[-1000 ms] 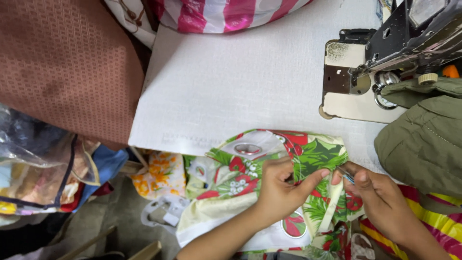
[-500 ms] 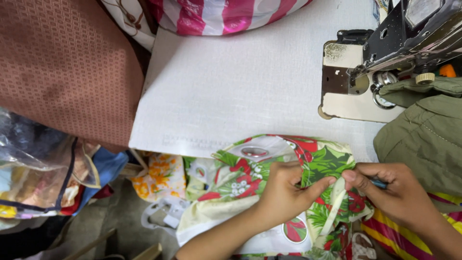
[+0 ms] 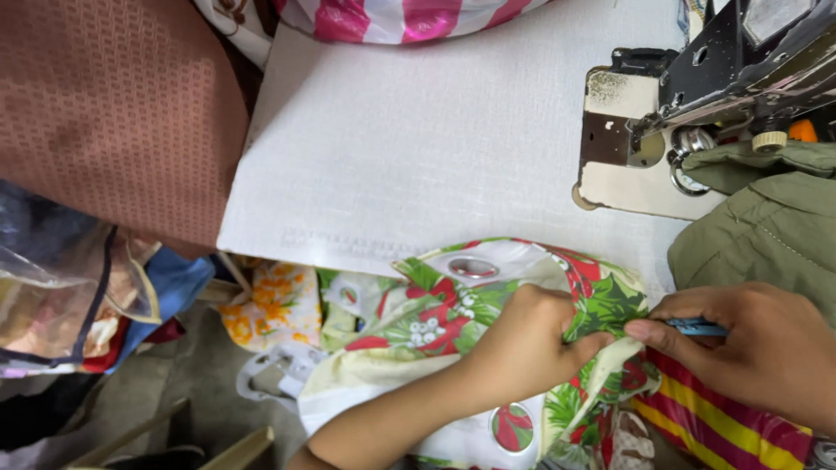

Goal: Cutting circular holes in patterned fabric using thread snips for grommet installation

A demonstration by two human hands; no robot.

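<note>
While pinched between both hands, lies at the near edge of the white textured worktable (image 3: 418, 148): green-and-red floral printed fabric with metal eyelets (image 3: 488, 305).

Beyond, at far right: grey industrial sewing machine (image 3: 697, 96), olive-green cloth (image 3: 766, 226) beside it. Left hand (image 3: 531, 344) closed, thumb and fingers pinching a fold of the fabric. Right hand (image 3: 766, 348) closed on a slim blue tool (image 3: 697, 327), tip touching the same fold.

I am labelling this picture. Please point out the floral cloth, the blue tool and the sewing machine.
floral cloth (image 3: 440, 318): head view, green leaf print near its metal eyelet.
blue tool (image 3: 697, 327): head view, its shaft under the right hand's fingers.
sewing machine (image 3: 627, 174): head view, its cream base.
</note>
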